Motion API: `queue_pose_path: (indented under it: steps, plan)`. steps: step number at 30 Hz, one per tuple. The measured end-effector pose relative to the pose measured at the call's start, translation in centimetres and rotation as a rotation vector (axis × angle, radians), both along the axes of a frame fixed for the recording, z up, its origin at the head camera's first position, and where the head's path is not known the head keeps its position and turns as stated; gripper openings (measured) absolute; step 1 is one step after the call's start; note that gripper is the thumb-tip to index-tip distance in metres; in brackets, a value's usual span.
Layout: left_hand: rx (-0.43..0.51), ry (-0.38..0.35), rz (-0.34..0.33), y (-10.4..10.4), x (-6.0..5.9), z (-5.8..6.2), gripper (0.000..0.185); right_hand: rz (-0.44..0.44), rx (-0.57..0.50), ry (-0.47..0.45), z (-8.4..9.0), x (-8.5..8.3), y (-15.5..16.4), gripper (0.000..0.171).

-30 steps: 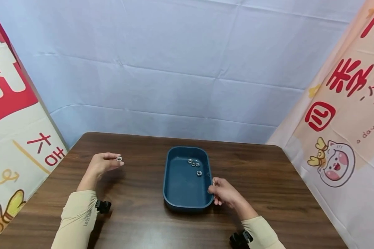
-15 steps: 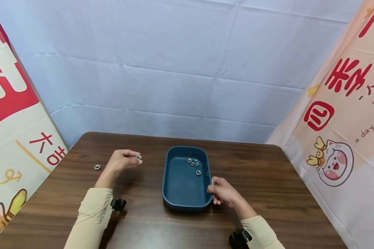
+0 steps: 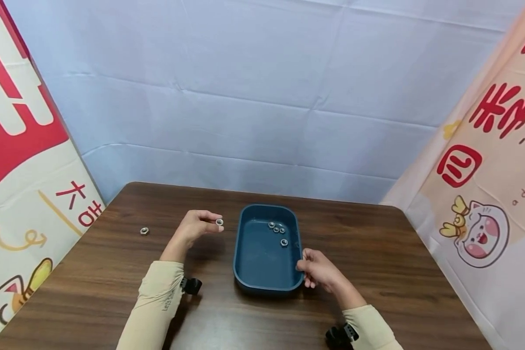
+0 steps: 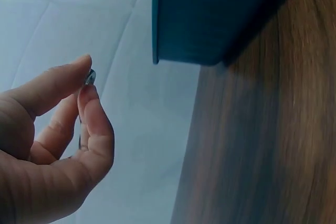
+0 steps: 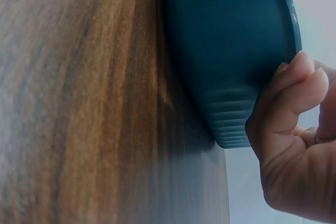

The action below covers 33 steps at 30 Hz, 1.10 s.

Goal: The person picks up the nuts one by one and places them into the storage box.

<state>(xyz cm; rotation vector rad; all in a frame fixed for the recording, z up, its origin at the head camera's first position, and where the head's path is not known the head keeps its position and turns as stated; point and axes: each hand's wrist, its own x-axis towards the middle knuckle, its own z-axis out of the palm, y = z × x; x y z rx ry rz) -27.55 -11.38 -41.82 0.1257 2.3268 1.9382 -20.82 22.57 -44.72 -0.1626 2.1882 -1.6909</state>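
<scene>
My left hand (image 3: 195, 227) pinches a small metal nut (image 3: 219, 222) between thumb and fingertips, above the table just left of a dark blue bin (image 3: 237, 253). In the left wrist view the same nut (image 4: 91, 77) shows edge-on at the fingertips, apart from the bin's wall (image 4: 210, 19). Gripping the bin's right rim near its front corner is my right hand (image 3: 321, 270), thumb on the inner side and fingers outside. Several nuts lie in the bin, one of them a nut (image 3: 284, 243) a little in front of the others.
One more nut (image 3: 144, 231) lies on the wooden table (image 3: 218, 321) at the left. A pale cloth (image 3: 245, 97) hangs behind the table's back edge, and printed banners (image 3: 468, 218) stand on both sides.
Carrying its nut, my left hand has moved right toward the bin, uncovering a nut on the table behind it. My right hand keeps its grip on the rim. The head view has shifted slightly.
</scene>
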Motion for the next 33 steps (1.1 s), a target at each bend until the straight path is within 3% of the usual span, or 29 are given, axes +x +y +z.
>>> queue_pose_path:
  steps: [6,15,33]
  plan:
    - [-0.038,-0.011,-0.019,1.3,-0.4,-0.3,0.032,-0.001,-0.009,-0.002,-0.3,-0.1,-0.1,0.013]
    - [0.018,-0.035,-0.027,3.1,-0.8,-0.4,0.032,0.008,-0.012,-0.002,0.0,0.0,-0.1,0.014]
    - [0.052,-0.175,-0.133,7.1,-3.3,2.0,0.027,0.008,-0.010,-0.005,-0.1,-0.1,-0.1,0.015]
